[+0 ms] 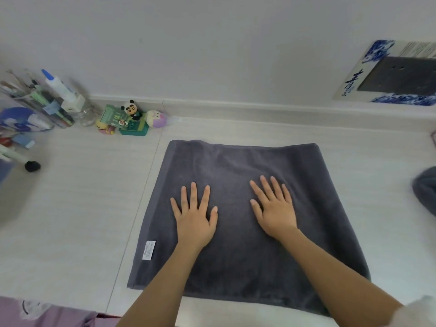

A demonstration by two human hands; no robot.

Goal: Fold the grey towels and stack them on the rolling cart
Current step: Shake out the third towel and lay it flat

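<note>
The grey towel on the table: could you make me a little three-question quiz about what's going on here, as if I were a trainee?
1. True or false: both hands lie flat, with straight fingers, on the grey towel.
2. The white label sits near which edge of the towel? A) the person's left B) the person's right C) the far edge
3. Fill in: the panda figurine stands at the back of the table, against the ____.

Key:
1. True: the left hand and the right hand both press on it, palms down.
2. A
3. wall
</note>
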